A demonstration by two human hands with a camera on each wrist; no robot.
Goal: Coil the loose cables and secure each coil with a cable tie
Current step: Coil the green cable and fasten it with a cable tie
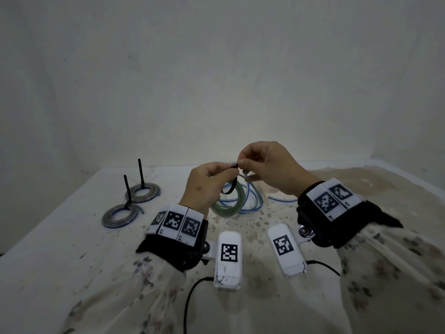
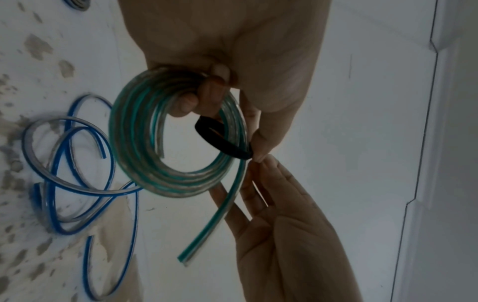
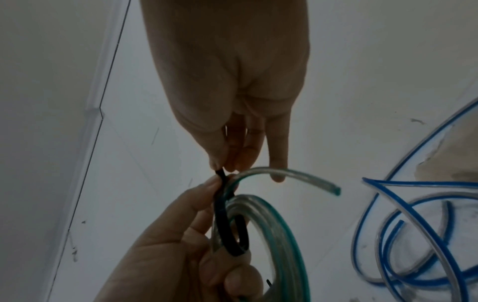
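I hold the green coil (image 2: 178, 143) up above the table (image 1: 60, 237) in my left hand (image 1: 204, 186). My left fingers (image 2: 204, 96) curl through the ring and grip its top, and my left thumb and finger also pinch the black cable tie (image 2: 220, 139). The tie loops round the strands of the coil. Its long way runs up from the coil to my fingertips, where its two ends come close.

My right hand (image 1: 267, 165) is right next to my left, almost touching. Its thumb and first fingers (image 3: 245, 151) pinch the top end of the tie. I cannot tell if the tip is in the tie's head yet. My right hand is nearer that end, so I think it should do the pulling while my left keeps the coil from moving.

Now I count. I see one green coil in my hand, with one loose end poking out. One blue cable (image 1: 252, 198) lies loose on the table just behind the coil. Two tied coils (image 1: 120, 214) sit well off to the left, each with a black tie tail sticking up.
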